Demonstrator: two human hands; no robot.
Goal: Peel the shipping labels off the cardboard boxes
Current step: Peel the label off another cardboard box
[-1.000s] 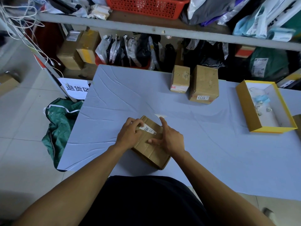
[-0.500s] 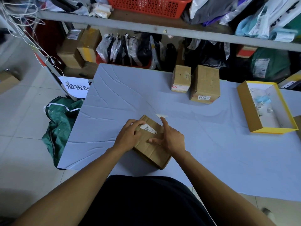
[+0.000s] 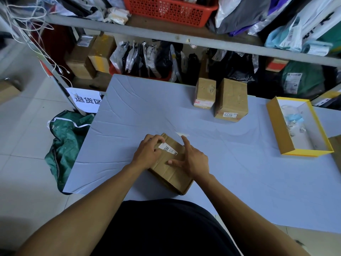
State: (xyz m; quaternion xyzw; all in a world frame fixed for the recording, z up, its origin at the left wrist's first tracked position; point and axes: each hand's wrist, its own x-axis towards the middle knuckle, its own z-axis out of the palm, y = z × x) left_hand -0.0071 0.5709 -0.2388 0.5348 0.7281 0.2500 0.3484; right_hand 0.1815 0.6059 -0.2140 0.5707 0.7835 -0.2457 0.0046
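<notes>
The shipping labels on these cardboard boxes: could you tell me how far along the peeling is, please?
Done: nothing clearly finished. In hand: the left hand pinches the end of the barcode label on the near box, which the right hand steadies with flat fingers. Left: the label on the 0275 box and the red-printed one on the smaller box.

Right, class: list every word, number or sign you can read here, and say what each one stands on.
"退货区": white sign on the floor, left of the table.
"0275": label on the far right cardboard box.
Barcode label on the near box, at the left hand: print too small.
Red sticker on the far left box: unreadable.
</notes>
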